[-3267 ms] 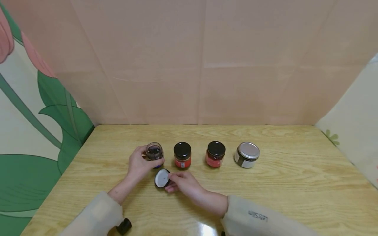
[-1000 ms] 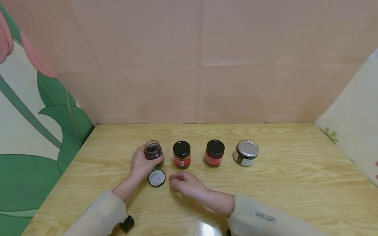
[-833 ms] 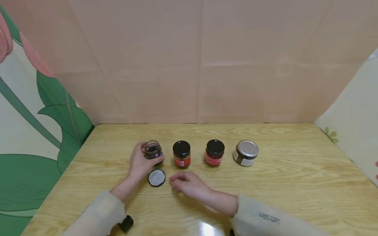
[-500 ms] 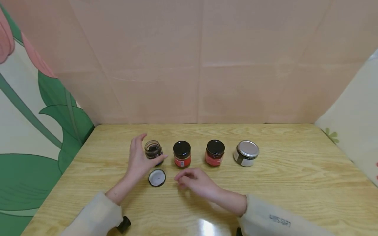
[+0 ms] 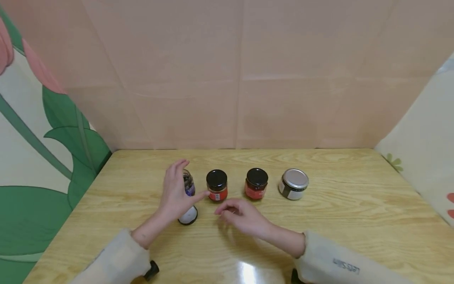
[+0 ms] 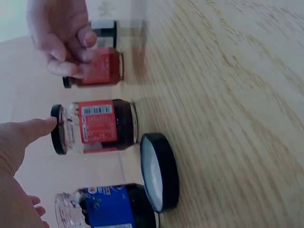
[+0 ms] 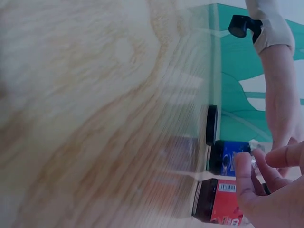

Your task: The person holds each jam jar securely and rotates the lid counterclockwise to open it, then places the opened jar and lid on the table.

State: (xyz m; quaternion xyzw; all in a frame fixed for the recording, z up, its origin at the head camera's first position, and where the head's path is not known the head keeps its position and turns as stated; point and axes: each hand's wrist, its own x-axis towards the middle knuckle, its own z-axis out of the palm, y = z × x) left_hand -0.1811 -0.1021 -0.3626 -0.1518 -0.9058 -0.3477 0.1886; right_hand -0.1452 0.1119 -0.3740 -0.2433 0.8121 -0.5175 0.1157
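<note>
My left hand (image 5: 173,197) hovers with fingers spread and holds nothing, partly covering an uncapped glass jar (image 5: 190,186) in the head view. That jar's blue label (image 6: 109,206) and clear rim show in the left wrist view. Its black lid (image 5: 188,216) lies on the table in front, white inside facing up. To the right stands a red-labelled jar (image 5: 217,184) with its black lid on; my left thumb overlaps it in the left wrist view, contact unclear. My right hand (image 5: 248,217) hangs loosely curled over the table in front of that jar, holding nothing.
Farther right in the row stand another red-labelled jar (image 5: 256,184) with a black lid and a wider jar (image 5: 294,184) with a silver lid. All are on a wood-grain table (image 5: 337,213), with a pinkish sheet (image 5: 241,79) behind.
My right hand set the black lid on the table, let go and drew back right. My left hand released the uncapped jar and moved right toward the nearer red-labelled jar.
</note>
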